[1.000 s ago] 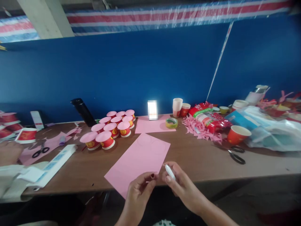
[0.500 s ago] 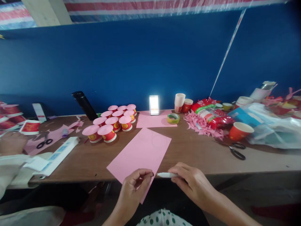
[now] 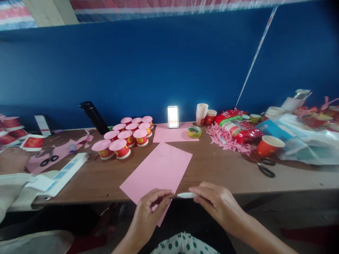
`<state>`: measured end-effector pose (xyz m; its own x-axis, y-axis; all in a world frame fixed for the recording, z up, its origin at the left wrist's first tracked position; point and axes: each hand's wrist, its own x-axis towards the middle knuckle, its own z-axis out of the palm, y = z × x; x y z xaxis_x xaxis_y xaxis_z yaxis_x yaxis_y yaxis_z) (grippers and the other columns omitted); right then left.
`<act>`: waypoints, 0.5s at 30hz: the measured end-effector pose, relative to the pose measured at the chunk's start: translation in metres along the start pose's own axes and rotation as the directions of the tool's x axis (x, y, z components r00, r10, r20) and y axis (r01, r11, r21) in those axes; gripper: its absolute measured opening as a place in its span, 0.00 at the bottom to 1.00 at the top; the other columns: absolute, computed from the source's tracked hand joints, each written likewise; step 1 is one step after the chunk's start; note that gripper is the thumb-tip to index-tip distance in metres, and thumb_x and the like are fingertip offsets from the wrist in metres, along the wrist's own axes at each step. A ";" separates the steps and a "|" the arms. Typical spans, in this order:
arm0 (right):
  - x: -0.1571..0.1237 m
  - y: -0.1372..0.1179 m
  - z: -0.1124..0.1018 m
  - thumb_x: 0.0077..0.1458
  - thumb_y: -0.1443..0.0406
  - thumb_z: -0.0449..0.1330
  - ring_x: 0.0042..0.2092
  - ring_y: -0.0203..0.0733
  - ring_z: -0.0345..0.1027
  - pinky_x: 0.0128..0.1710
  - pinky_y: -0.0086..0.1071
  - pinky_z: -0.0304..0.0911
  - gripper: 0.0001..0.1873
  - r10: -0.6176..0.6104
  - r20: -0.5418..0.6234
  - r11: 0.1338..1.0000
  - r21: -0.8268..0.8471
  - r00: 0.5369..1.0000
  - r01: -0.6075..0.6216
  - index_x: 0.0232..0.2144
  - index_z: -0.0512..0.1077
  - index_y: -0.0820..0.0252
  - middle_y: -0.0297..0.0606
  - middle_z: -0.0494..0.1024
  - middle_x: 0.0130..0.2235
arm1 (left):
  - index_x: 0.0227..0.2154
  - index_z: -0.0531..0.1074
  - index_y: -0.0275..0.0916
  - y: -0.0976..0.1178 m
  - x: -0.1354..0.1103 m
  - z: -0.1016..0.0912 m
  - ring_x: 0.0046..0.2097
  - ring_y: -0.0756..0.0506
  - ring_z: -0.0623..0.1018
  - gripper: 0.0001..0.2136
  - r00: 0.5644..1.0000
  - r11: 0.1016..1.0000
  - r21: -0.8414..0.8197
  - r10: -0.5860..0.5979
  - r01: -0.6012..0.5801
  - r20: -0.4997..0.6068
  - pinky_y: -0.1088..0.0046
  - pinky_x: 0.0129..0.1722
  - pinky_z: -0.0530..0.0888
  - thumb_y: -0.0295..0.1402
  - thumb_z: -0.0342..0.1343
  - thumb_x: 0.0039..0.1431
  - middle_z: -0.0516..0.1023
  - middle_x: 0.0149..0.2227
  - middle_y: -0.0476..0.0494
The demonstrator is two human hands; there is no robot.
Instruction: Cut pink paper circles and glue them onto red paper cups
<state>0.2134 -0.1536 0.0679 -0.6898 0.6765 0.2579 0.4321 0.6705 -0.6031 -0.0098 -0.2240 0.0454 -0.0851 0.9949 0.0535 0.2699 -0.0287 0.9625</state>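
My right hand [image 3: 215,203] grips a white marker [image 3: 187,195] held level at the table's near edge, its tip pointing left. My left hand [image 3: 150,211] pinches a small dark cap at that tip, fingers closed round it. Just beyond both hands a pink paper sheet [image 3: 159,173] lies slanted on the brown table [image 3: 219,171], overhanging the edge, with faint circles drawn near its far end.
Several red cups capped with pink discs [image 3: 124,135] stand left of centre. A second pink sheet [image 3: 173,134], a tape roll [image 3: 194,131], pink scraps [image 3: 227,141], an orange cup [image 3: 268,145] and scissors [image 3: 262,167] lie further back and right. Another person's hand [image 3: 12,160] works at far left.
The marker has swung from pointing up in my right hand to lying level, and my left hand has brought the cap against its tip. Both hands have dropped slightly towards the table edge.
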 end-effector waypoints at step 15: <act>-0.001 0.005 0.001 0.58 0.62 0.52 0.37 0.40 0.66 0.37 0.31 0.61 0.12 -0.016 -0.034 1.000 0.014 0.999 0.016 0.42 0.72 0.53 0.40 0.74 0.36 | 0.37 0.75 0.40 0.000 0.001 0.003 0.39 0.45 0.76 0.10 1.000 0.999 0.032 -0.004 0.004 0.002 0.69 0.42 0.73 0.36 0.53 0.55 0.78 0.36 0.42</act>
<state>0.2154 -0.1511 0.0636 -0.6765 0.6757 0.2929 0.4124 0.6771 -0.6094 -0.0069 -0.2228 0.0446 -0.0841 0.9953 0.0489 0.2997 -0.0215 0.9538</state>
